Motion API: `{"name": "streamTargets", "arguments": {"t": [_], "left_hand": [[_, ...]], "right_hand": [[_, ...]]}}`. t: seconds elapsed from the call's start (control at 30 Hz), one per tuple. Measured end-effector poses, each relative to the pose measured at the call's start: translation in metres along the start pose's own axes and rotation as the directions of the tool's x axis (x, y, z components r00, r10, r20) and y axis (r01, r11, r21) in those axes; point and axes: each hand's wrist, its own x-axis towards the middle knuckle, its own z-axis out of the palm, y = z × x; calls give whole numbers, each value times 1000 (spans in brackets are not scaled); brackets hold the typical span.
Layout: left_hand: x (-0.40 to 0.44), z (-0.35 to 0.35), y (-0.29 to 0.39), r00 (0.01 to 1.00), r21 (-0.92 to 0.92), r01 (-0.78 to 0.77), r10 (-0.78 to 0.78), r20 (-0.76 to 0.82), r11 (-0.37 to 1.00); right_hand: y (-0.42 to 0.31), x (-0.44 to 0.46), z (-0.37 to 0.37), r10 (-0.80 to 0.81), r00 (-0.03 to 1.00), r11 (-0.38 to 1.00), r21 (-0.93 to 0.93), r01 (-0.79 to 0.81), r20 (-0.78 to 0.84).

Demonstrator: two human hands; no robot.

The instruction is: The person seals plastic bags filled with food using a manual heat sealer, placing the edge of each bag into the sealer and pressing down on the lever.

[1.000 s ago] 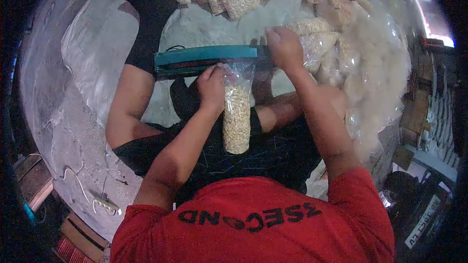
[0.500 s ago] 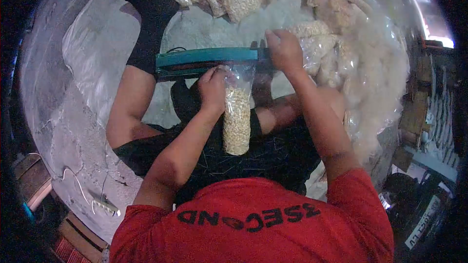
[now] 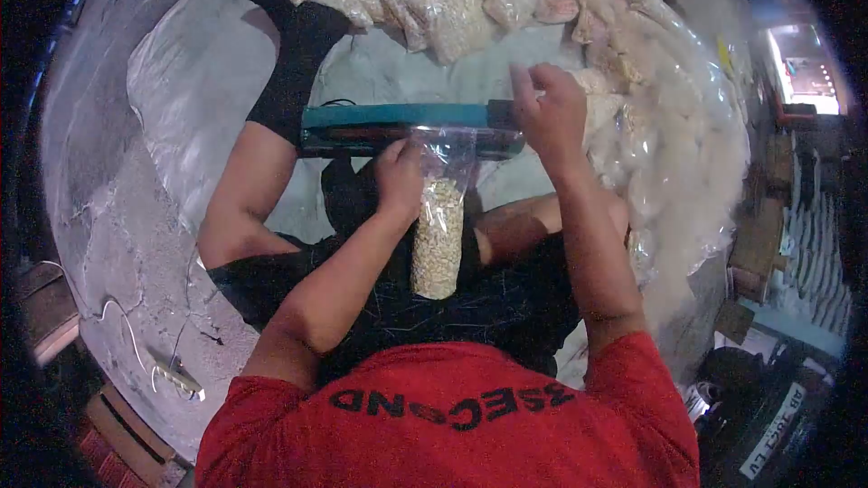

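A teal heat sealer [image 3: 398, 116] with a black handle end lies across the space between my legs. Just below its arm, my left hand [image 3: 399, 179] is closed on the upper left side of a clear plastic bag [image 3: 438, 248]. Small pale pieces fill the lower part of the bag, which hangs towards my lap. Its flat, unfilled top [image 3: 443, 140] lies against the sealer's front. At the handle end, my right hand [image 3: 551, 113] is raised with fingers parted and slightly blurred; whether it touches the handle is hard to see.
Several filled clear bags [image 3: 443, 18] are piled at the far side, with more bags [image 3: 669, 145] along the right. A pale sheet [image 3: 190, 126] covers the floor. A power strip [image 3: 176, 380] with a white cable lies at the lower left. My socked foot [image 3: 298, 36] stretches past the sealer.
My right hand has shifted slightly right of the sealer's handle end and its fingers have spread. The left hand still holds the bag. The whole view has shifted a little.
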Motion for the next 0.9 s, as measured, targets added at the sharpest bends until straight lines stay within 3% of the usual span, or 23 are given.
{"name": "streamTargets", "arguments": {"t": [0.07,0.2,0.27,0.3,0.33,0.4,0.43,0.47,0.5,0.53,0.57,0.63,0.67,0.73,0.77,0.83,0.87,0.9], "left_hand": [[7,-3,-7,999,-59,51,-51,-2,997],[14,-7,-18,999,16,6,-6,-39,1000],[7,-4,-7,998,62,-17,20,-60,998],[2,-1,-1,1000,-7,6,-6,-27,1000],[-1,2,3,999,-75,32,-32,9,997],[3,-2,-2,999,-77,44,-43,12,996],[5,-2,-3,998,-73,59,-58,19,996],[3,0,0,998,-72,61,-59,27,996],[0,2,3,999,-58,36,-36,11,998],[-3,3,4,1000,-45,11,-11,-3,999],[-2,2,1,1000,-44,12,-12,5,999],[4,-2,-4,997,-71,65,-62,40,995],[10,-5,-11,998,-75,50,-47,38,996],[17,-10,-20,998,-88,40,-36,45,995],[15,-9,-15,999,-90,30,-26,41,995],[4,-4,-8,998,-19,-56,56,39,998],[-9,-2,8,991,138,-119,108,85,983],[-24,2,20,990,140,-119,107,89,983]], "right_hand": [[-26,10,-25,189,946,973,-180,-144,263],[-36,4,-37,71,987,992,-118,-54,147],[-27,-14,-31,93,985,976,207,-62,-145],[-16,-28,-21,87,986,976,209,-56,-144],[0,-48,-5,234,897,923,376,-84,-375],[31,-92,25,396,735,845,532,-57,-550],[48,-118,39,483,813,827,473,-303,-324],[44,-123,37,580,810,781,344,-521,-88],[41,-125,38,347,936,928,165,-334,-57],[20,-116,35,99,995,995,-8,-99,24],[13,-109,38,102,995,995,-13,-102,18],[6,-87,46,155,913,968,-245,-63,378],[6,-85,52,141,917,970,-237,-53,373],[7,-89,68,-82,993,995,-53,86,85],[11,-91,71,-90,993,994,-46,94,81],[21,-99,66,21,922,998,52,-44,386],[8,-107,55,21,922,998,51,-45,387],[-10,-121,41,161,962,952,225,-210,219]]}}
